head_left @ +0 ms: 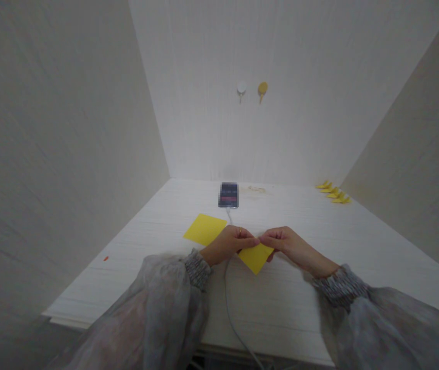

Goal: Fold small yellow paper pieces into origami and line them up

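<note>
Both my hands pinch one sheet of yellow paper (256,258) along its far edge, with a corner pointing down toward me. My left hand (235,241) grips it from the left, a ring on one finger. From the other side my right hand (283,242) holds it, the fingertips of both hands nearly meeting. Whether the sheet is folded beneath the fingers is hidden. Another yellow sheet (204,228) lies flat on the table just beyond my left hand, partly covered by it.
A phone (229,195) lies near the back wall, its grey cable (227,293) running under my hands to the front edge. Several folded yellow paper pieces (333,193) stand at the back right. An orange scrap (106,258) lies left. Two hooks (262,88) are on the wall.
</note>
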The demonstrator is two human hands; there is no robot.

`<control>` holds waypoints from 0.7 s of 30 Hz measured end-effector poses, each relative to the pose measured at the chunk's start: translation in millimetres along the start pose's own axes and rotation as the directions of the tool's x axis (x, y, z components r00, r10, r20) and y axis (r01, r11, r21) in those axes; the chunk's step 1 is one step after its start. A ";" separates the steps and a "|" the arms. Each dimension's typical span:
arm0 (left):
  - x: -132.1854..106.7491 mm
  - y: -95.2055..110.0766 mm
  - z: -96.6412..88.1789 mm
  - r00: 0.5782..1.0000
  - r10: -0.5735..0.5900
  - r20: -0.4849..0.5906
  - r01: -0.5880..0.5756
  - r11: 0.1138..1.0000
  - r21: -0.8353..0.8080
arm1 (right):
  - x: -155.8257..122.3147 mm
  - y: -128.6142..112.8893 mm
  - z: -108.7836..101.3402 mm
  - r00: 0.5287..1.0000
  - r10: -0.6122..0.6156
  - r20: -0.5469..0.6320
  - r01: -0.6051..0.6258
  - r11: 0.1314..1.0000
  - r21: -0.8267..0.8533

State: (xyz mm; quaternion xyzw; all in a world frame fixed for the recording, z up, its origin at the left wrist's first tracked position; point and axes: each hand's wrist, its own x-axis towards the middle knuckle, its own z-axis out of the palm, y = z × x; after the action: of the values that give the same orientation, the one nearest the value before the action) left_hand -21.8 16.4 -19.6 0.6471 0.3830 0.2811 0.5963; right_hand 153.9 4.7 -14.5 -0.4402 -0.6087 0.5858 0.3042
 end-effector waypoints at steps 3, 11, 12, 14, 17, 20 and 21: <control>0.9 -1.4 -0.2 1.000 -0.007 -0.030 0.006 1.000 -0.006 | 0.5 0.3 0.6 1.000 -0.007 0.008 0.007 1.000 0.001; 3.0 -5.1 -1.0 0.999 0.002 -0.037 -0.002 1.000 0.000 | 0.8 2.4 -0.5 1.000 -0.006 0.020 0.006 1.000 0.002; 3.0 -4.9 -1.1 0.999 0.001 -0.036 -0.001 1.000 -0.001 | 0.5 2.0 -0.4 1.000 -0.003 0.019 0.003 1.000 0.007; 3.1 -4.8 -1.3 0.999 0.002 -0.033 -0.002 1.000 -0.004 | -0.1 1.0 0.0 1.000 0.001 0.015 -0.001 1.000 0.012; 4.0 -6.3 -2.0 1.000 0.012 -0.022 -0.012 1.000 -0.006 | -0.6 -0.5 0.8 1.000 0.000 0.007 0.000 1.000 0.019; 5.3 -8.7 -2.7 0.999 0.025 -0.024 -0.024 1.000 0.011 | -0.8 -1.3 1.3 1.000 -0.010 0.011 0.010 1.000 0.024; 5.5 -9.2 -2.8 0.999 0.026 -0.029 -0.025 0.999 0.020 | -0.9 -1.4 1.4 1.000 -0.011 0.011 0.011 1.000 0.024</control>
State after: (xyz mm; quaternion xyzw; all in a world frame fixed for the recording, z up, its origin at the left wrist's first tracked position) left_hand -22.6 22.5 -28.9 0.6535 0.3860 0.2945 0.5806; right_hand 152.9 3.4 -13.1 -0.4300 -0.6058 0.5936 0.3094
